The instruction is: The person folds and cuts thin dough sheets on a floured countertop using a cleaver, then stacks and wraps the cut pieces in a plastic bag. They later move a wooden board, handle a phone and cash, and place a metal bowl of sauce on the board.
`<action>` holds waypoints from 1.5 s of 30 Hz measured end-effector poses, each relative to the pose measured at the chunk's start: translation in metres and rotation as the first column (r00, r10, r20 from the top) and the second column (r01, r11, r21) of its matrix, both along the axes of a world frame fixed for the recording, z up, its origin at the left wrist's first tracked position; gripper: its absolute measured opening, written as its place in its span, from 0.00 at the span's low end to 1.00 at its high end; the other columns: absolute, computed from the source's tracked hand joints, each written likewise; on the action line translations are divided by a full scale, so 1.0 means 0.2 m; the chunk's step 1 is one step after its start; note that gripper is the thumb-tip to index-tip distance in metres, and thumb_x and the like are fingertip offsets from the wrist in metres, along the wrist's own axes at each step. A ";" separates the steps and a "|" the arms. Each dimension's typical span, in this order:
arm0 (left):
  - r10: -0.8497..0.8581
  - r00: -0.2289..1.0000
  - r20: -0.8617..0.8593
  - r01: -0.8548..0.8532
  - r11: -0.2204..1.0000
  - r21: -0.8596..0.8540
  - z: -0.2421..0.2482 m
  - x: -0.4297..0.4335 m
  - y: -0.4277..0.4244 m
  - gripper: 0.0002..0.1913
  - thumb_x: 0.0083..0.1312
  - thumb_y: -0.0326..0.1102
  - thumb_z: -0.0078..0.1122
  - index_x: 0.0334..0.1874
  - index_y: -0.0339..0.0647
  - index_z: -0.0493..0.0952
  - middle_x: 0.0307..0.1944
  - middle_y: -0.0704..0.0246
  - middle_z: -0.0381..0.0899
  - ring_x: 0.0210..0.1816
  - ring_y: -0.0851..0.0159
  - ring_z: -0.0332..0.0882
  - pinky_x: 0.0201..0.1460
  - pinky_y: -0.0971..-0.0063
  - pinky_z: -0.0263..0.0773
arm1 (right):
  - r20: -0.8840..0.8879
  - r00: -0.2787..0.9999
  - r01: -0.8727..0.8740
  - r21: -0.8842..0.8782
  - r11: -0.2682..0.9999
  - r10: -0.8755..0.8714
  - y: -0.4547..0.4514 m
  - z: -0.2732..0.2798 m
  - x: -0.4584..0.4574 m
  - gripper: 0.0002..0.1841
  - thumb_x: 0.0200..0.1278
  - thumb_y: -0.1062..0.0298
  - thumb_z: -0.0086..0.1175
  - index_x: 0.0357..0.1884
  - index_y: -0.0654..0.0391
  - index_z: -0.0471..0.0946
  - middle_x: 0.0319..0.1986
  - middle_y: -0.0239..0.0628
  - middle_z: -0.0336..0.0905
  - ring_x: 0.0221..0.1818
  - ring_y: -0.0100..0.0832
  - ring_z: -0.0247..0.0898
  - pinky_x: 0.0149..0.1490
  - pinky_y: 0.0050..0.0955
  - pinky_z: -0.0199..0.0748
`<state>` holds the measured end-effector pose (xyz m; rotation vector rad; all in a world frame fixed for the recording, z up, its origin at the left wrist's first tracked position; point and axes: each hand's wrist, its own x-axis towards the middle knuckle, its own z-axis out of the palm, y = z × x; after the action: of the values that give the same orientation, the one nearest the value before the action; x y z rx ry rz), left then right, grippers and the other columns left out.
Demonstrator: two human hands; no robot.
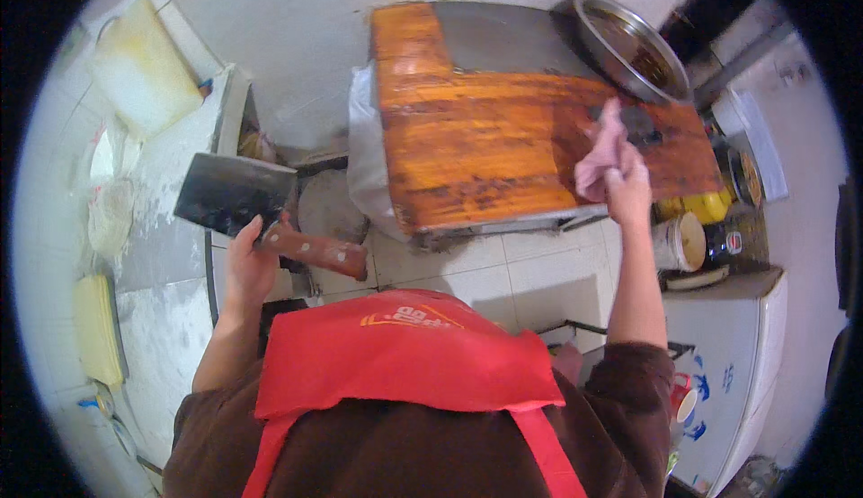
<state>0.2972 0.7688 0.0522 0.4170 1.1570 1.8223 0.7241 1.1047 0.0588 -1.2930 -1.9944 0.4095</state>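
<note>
My left hand (246,262) grips a Chinese cleaver (232,191) near the join of its broad dark blade and riveted wooden handle. The cleaver is held in the air to the left of a worn wooden worktop (472,141). In my right hand (629,181) is a bunched pink cloth (597,164), over the right part of that worktop. Whether the cloth touches the wood cannot be told. Just beyond it, a dark round patch (637,124) marks the wood. A steel bowl (630,50) with dark contents stands at the far right corner.
A flat grey sheet (512,36) covers the worktop's back. On the left counter (168,336) are a pale yellow-white board (145,70), a plastic bag (111,218) and a folded yellow cloth (100,329). At right, a white tub (681,242) and a dark bottle (728,245) stand above a white cabinet (715,323).
</note>
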 end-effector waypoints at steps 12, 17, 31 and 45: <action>0.341 0.940 -0.004 -0.339 0.934 -0.113 -0.09 -0.56 -0.41 0.17 0.64 0.37 0.50 0.50 0.32 0.70 0.44 0.60 0.76 0.46 0.62 0.75 0.52 0.69 0.69 | 0.580 0.775 -0.375 0.103 0.921 0.251 0.06 -0.20 -1.66 0.23 0.56 0.58 0.45 0.54 0.54 0.69 0.57 0.47 0.63 0.61 0.48 0.54 0.64 0.45 0.51; 0.318 0.945 0.076 -0.321 0.947 0.022 -0.16 -0.58 -0.28 0.17 0.63 0.35 0.50 0.51 0.31 0.69 0.44 0.59 0.75 0.45 0.61 0.75 0.52 0.68 0.69 | 0.421 0.641 -0.749 0.157 0.644 0.642 -0.36 -0.21 -1.38 0.17 0.45 0.68 0.54 0.41 0.54 0.78 0.50 0.44 0.71 0.59 0.48 0.61 0.63 0.41 0.56; 0.507 0.852 0.131 -0.489 0.860 -0.145 -0.14 -0.23 -0.14 0.17 0.62 0.37 0.51 0.48 0.32 0.71 0.43 0.60 0.76 0.46 0.61 0.74 0.52 0.69 0.68 | 0.427 0.810 -0.525 0.221 0.822 0.402 0.20 -0.12 -1.41 0.18 0.56 0.52 0.46 0.39 0.54 0.77 0.40 0.48 0.76 0.45 0.47 0.70 0.48 0.45 0.67; 0.635 0.772 0.018 -0.629 0.769 -0.115 -0.04 -0.07 -0.18 0.17 0.63 0.42 0.52 0.47 0.37 0.70 0.43 0.65 0.73 0.46 0.65 0.72 0.53 0.68 0.66 | 0.620 0.779 0.283 -0.217 0.934 -0.092 1.36 -0.17 -1.40 0.32 0.61 0.41 0.36 0.63 0.50 0.64 0.63 0.45 0.59 0.65 0.47 0.53 0.67 0.43 0.48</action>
<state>0.2828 0.7336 0.0442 -0.1188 1.4606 2.3128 0.4447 1.3771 0.0245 -2.0001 -2.3387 0.2148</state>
